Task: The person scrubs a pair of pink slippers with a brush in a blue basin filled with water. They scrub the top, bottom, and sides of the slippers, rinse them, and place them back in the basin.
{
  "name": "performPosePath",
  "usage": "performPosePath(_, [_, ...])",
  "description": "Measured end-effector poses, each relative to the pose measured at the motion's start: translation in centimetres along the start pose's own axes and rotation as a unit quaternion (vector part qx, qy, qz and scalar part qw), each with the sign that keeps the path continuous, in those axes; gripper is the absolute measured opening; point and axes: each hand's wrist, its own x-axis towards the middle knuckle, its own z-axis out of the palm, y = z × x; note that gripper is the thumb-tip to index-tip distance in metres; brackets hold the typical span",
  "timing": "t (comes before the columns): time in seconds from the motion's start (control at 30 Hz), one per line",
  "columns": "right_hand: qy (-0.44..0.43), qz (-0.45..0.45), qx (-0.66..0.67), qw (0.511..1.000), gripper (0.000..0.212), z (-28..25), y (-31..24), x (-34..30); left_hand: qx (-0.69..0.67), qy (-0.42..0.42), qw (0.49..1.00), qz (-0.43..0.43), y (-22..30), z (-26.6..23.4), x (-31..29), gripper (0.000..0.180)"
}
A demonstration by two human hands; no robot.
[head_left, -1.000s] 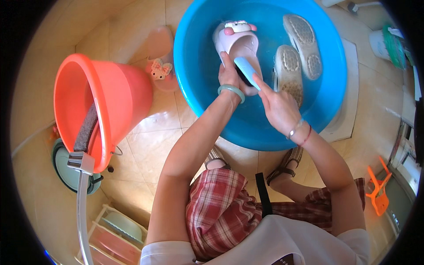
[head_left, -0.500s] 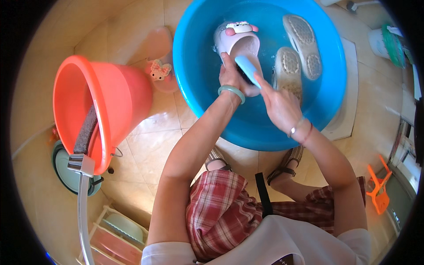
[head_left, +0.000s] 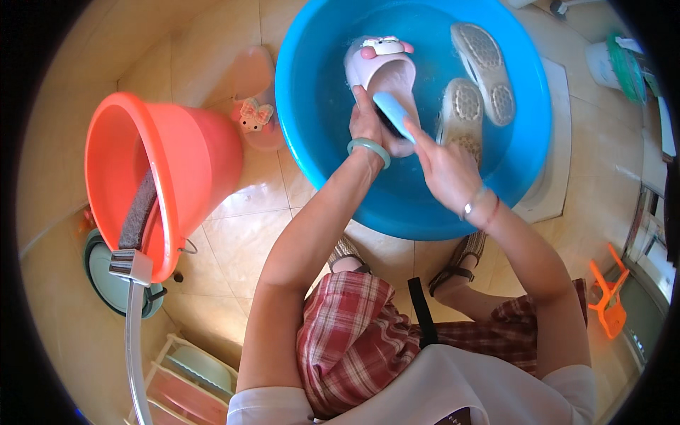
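A pale pink slipper point(head_left: 386, 74) with a cartoon figure on its strap lies in the water of a large blue basin point(head_left: 294, 120). My left hand point(head_left: 366, 122) is closed around the slipper's left side near the heel. In my right hand point(head_left: 453, 173) is a light-blue scrub brush point(head_left: 394, 113), its dark bristles against the slipper's footbed. Two whitish shoes lie soles up at the basin's right: one shoe point(head_left: 485, 67) is farther back, and the nearer shoe point(head_left: 462, 110) is partly hidden by my right hand.
Left of the basin, a coral bucket point(head_left: 205, 145) leans on its side with a mop point(head_left: 139, 209) in it. Another pink slipper point(head_left: 255, 117) is between bucket and basin. An orange clip point(head_left: 608, 301) lies at the right, and a plastic rack point(head_left: 191, 382) stands at the lower left.
The brush has shifted slightly up and left along the slipper's footbed. My left hand keeps its hold, and the two upturned shoes stay in place.
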Motion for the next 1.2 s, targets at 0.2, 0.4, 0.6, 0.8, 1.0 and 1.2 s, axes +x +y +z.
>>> performPosePath(0.2, [0.088, 0.048, -0.039, 0.994, 0.046, 2.0, 3.8, 11.1, 0.100, 0.055, 0.994, -0.001, -1.0, 0.8, 0.1, 0.082])
performPosePath(0.4, [0.011, -0.022, 0.042, 0.999, 0.048, 0.8, 0.3, 1.0, -0.009, 0.029, 0.999, -0.023, 1.0, -0.2, -0.2, 0.082])
performPosePath(0.6, [0.007, 0.032, -0.051, 0.998, 0.041, 0.0, 0.4, 6.1, 0.047, 0.042, 0.998, -0.014, 0.4, 0.7, -0.4, 0.081])
performPosePath(0.8, [0.023, 0.051, -0.011, 0.998, 0.036, 0.9, 0.7, 10.0, 0.021, -0.002, 1.000, -0.021, -1.7, -1.6, 2.6, 0.080])
performPosePath(1.0, [-0.035, 0.000, -0.005, 0.999, 0.050, -0.2, -0.2, 0.1, -0.017, -0.006, 0.997, -0.071, -0.1, 0.1, 0.3, 0.078])
performPosePath(1.2, [0.055, 0.072, -0.040, 0.995, 0.045, 0.7, 1.9, 11.3, 0.048, -0.032, 0.998, -0.031, -2.1, -1.1, 2.4, 0.077])
